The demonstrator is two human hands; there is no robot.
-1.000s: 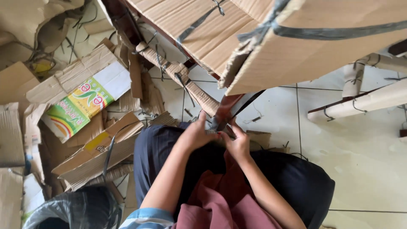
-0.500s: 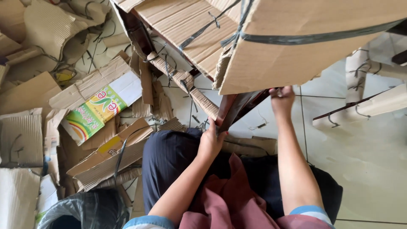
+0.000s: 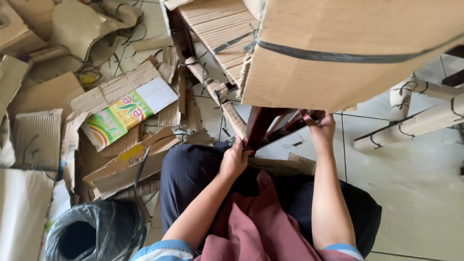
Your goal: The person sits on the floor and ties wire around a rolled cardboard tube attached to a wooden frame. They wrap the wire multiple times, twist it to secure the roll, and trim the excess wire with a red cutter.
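A large piece wrapped in brown cardboard [image 3: 348, 53] and bound with a dark strap [image 3: 333, 57] fills the upper right. Dark red-brown wooden legs [image 3: 261, 123] stick out beneath it. My left hand [image 3: 235, 159] grips one wooden leg just above my lap. My right hand [image 3: 321, 129] reaches up under the cardboard's lower edge and holds another wooden part there. I sit on the floor in dark trousers [image 3: 193, 174] with a maroon cloth [image 3: 261, 222] over my lap.
Torn cardboard scraps [image 3: 43, 130] and a flattened colourful printed box [image 3: 126, 112] cover the floor at left. A roll of black plastic [image 3: 92, 234] lies at lower left. Cardboard-wrapped pieces [image 3: 420, 121] rest on the pale tiles at right.
My right hand left my left hand near my lap and moved up and right, under the cardboard's edge. The view has drawn closer to the wrapped piece.
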